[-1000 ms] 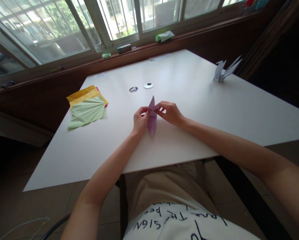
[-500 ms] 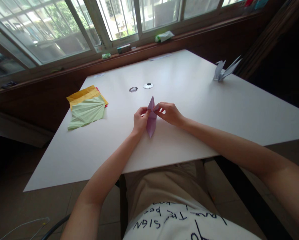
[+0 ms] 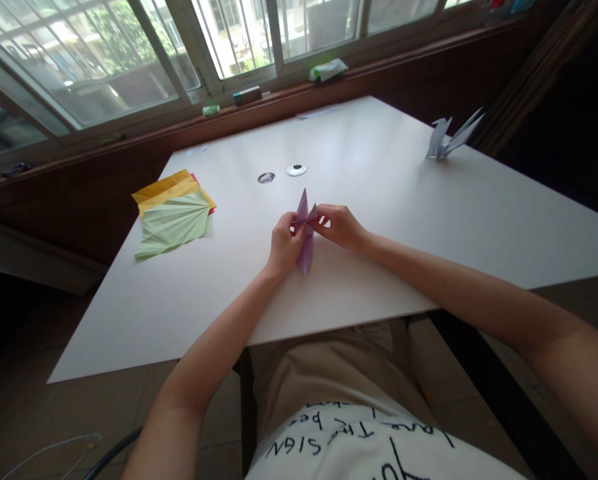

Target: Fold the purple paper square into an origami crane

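A folded piece of purple origami paper point(image 3: 305, 259) is held up over the middle of the white table point(image 3: 393, 180), with pointed tips at its top and bottom. My left hand point(image 3: 285, 245) pinches it from the left, thumb pressed near its centre. From the right, the thumb and fingertips of my right hand point(image 3: 339, 227) grip a narrow flap beside the centre, whose small tip sticks up. The fingers hide part of the folds at the middle.
Left on the table lie a creased light green sheet point(image 3: 173, 223) and a yellow paper point(image 3: 166, 189), with red paper peeking out. Two small round discs lie beyond my hands, one a white disc point(image 3: 296, 171). A pale folded paper crane point(image 3: 441, 141) stands at the right edge.
My left hand has shifted slightly right and its thumb now lies across the centre. The small flap by my right fingertips points more upward, and the purple paper has tilted a little.
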`<state>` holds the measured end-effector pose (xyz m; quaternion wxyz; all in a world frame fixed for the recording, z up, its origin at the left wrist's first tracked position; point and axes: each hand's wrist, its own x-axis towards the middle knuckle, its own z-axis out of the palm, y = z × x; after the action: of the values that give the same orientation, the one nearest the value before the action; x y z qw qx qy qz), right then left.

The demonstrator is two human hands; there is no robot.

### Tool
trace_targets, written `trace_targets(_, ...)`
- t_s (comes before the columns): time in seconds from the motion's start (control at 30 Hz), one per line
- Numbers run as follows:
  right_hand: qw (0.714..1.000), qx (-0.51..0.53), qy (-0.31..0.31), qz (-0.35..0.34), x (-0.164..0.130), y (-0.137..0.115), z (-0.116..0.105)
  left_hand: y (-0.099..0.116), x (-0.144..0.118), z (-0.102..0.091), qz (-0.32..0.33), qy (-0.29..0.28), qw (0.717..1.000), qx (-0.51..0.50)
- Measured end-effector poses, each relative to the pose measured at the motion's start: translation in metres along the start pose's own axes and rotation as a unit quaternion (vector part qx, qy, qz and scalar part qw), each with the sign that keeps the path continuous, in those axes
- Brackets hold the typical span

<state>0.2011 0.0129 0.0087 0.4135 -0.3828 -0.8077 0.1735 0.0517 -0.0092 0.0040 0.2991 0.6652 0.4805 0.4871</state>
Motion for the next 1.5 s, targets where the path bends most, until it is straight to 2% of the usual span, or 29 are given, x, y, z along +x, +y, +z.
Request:
trace_targets(0.4, 1.0, -0.014, 0.011, 0.0, 0.0006, 0.0007, 0.0017, -0.0023, 0.0043, -0.0013, -0.032, 0.006, 0.998, -0.052)
trace_targets(0.8, 1.0, -0.013, 0.019, 0.006, 0.0008, 0.002, 0.002, -0.0077, 0.0077, -0.0023, -0.088, 0.038, 0.99, -0.099)
trace_targets(1.5, 1.0, -0.017, 0.02, 0.011, 0.0014, 0.0012, 0.0026, -0.0033, 0.0072, -0.0005, -0.131, 0.06, 0.982, -0.123)
